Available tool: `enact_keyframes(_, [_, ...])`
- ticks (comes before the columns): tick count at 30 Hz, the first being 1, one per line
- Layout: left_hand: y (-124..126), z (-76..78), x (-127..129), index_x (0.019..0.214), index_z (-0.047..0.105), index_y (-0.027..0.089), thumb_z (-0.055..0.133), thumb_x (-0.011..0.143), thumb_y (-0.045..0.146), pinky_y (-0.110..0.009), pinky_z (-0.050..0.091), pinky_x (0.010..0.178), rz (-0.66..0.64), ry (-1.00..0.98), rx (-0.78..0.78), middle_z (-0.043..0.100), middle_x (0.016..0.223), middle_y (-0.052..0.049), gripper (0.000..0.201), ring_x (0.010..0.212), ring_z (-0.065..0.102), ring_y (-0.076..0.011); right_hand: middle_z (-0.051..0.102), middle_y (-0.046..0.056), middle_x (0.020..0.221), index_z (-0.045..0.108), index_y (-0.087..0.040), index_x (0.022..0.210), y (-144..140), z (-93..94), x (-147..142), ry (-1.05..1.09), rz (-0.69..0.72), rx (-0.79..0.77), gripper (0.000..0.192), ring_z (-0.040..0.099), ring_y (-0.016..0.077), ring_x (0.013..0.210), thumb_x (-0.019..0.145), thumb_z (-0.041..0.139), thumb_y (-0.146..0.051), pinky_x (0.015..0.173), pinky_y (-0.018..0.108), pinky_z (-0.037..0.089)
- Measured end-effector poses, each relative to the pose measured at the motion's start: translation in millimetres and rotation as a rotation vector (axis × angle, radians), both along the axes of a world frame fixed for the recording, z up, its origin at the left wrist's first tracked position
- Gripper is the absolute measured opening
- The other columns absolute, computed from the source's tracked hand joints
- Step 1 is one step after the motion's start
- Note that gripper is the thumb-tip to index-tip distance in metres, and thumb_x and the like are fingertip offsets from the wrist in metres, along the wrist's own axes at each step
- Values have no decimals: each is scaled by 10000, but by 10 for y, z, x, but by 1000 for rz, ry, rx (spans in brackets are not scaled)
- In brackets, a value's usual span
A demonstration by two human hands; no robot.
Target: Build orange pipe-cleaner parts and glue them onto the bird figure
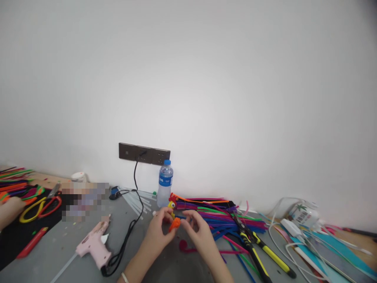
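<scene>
My left hand (157,232) and my right hand (198,228) meet over the grey table, pinching a small orange pipe-cleaner piece (174,223) between their fingertips. Just above it stands a little yellow and red pipe-cleaner figure (171,204); I cannot tell which hand holds it. A red coiled pipe cleaner (183,245) lies on the table under my right hand. A pile of coloured pipe cleaners (224,218) spreads out right behind my right hand.
A pink glue gun (93,244) with a black cord (129,228) lies left. A water bottle (165,183) stands under a wall socket strip (144,153). Yellow-handled pliers (259,255) lie right, with white cables (291,232). Another person's hand (8,212) and scissors (39,206) are far left.
</scene>
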State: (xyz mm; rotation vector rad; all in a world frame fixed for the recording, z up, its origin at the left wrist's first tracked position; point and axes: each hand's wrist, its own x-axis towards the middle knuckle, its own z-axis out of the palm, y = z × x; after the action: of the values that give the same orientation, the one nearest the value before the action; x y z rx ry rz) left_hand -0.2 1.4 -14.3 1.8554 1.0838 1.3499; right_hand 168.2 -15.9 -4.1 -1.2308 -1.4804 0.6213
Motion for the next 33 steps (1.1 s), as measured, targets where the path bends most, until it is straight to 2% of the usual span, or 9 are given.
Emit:
enact_keyframes(4, [-2,-2,-3,1001,594,222,654,651,112,-337,471,743,55,25,13,660,694,6,371,736,621,-228,645,34,818,685,-206,903,-47,-6,-95,-130,3,41,195,595,210,741,711,707,-235,687,302,494])
enact_keyframes(7, [-2,-4,-11,1006,606,230,632,615,61,-334,477,738,63,33,37,656,706,7,427,743,621,-231,664,55,885,687,-219,873,-70,8,-146,-162,-9,63,176,617,244,833,700,713,-207,728,328,501])
enact_keyframes(13, [-13,8,-7,1030,614,216,612,643,94,-362,486,770,60,98,87,664,718,-12,406,743,634,-239,659,54,900,654,-218,838,-53,-15,-174,-196,-45,77,136,623,256,890,711,702,-210,824,367,488])
enact_keyframes(18, [-30,34,-2,1092,567,202,579,705,128,-376,486,784,36,156,63,663,753,-19,394,776,636,-236,675,55,971,653,-232,935,-48,-21,-133,-179,-22,75,207,630,259,948,733,685,-261,842,363,499])
enact_keyframes(21, [-24,53,-11,1011,580,205,572,718,115,-350,486,764,30,154,30,667,767,-20,307,778,632,-222,685,71,1013,646,-226,992,-21,-29,-41,-119,-67,80,244,628,263,974,777,649,-342,853,371,503])
enact_keyframes(25, [-5,71,-32,769,562,206,591,683,95,-303,470,695,39,206,14,649,754,-15,143,737,602,-203,701,97,971,634,-193,970,65,-23,183,3,-206,71,289,653,258,858,796,597,-422,795,383,522])
enact_keyframes(29, [-9,93,-46,685,547,208,634,677,129,-298,458,689,52,219,-25,645,711,-1,118,711,602,-201,704,118,965,619,-179,949,87,68,606,37,-336,104,343,647,280,925,784,574,-476,872,425,489])
enact_keyframes(31, [-13,98,-46,680,555,209,646,672,138,-302,462,704,43,185,-50,657,709,1,115,714,616,-204,702,126,948,626,-174,927,31,99,949,-37,-490,138,386,631,306,947,752,572,-514,911,470,453])
enact_keyframes(33, [-9,89,-42,740,575,213,644,675,140,-304,472,721,17,132,-73,677,736,-4,120,736,634,-208,700,135,930,637,-183,917,-66,68,1355,-103,-752,86,432,617,343,955,729,552,-562,898,523,434])
